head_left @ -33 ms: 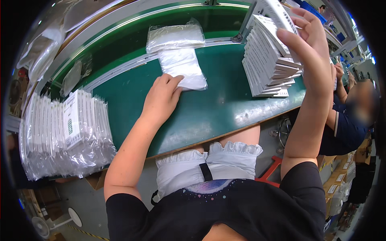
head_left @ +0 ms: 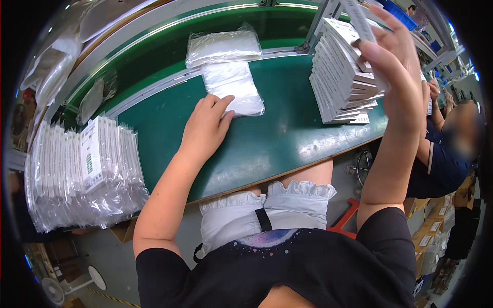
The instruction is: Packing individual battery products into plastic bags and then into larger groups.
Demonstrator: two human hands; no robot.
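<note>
My left hand [head_left: 205, 126] rests at the near left edge of a stack of clear plastic bags [head_left: 241, 87] on the green table. Its fingers are loosely bent, thumb and forefinger apart, with the fingertips touching the bags. At the upper right, my right hand [head_left: 395, 56] is raised and slightly blurred by motion. A thin white box [head_left: 358, 20] is held between its thumb and fingers, tilted on edge. This box is over a tall, uneven stack of similar white boxes [head_left: 334, 77], whose upper right side is partly hidden by the hand.
On the left stand rows of white boxes in clear bags [head_left: 92, 159]. A wrapped bundle of bags [head_left: 223, 47] lies behind the loose ones. The green table [head_left: 257, 143] has a metal rail along its back. Another person [head_left: 441, 154] works at the right.
The white box in my right hand has turned more edge-on, and that hand has shifted slightly. My left hand stays on the plastic bags.
</note>
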